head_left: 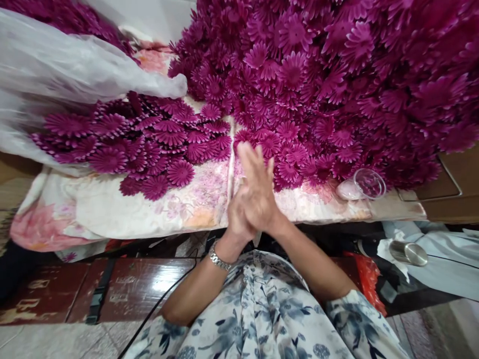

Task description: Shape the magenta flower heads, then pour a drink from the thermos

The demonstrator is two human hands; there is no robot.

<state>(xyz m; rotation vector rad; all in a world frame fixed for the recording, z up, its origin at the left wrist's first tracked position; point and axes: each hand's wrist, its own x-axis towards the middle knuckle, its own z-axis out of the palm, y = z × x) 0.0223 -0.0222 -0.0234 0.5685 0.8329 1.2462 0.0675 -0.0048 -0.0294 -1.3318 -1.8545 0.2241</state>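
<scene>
My left hand (237, 214), with a metal watch (220, 257) at its wrist, is pressed palm to palm against my right hand (261, 199). The fingers point away from me, stretched out and slightly blurred, and no object shows between the palms. Part of the left hand is hidden behind the right. Just beyond the fingertips lies the front of a large heap of magenta artificial flower heads (299, 109). To the left sits a smaller pile of layered magenta flower heads (149, 139).
A floral cloth (112, 204) covers the table. White plastic sheeting (75, 65) lies at the left. A clear plastic cup (368, 184) rests on its side at the right. Below are a dark red bench (142, 286) and a metal cylinder (407, 253) on grey fabric.
</scene>
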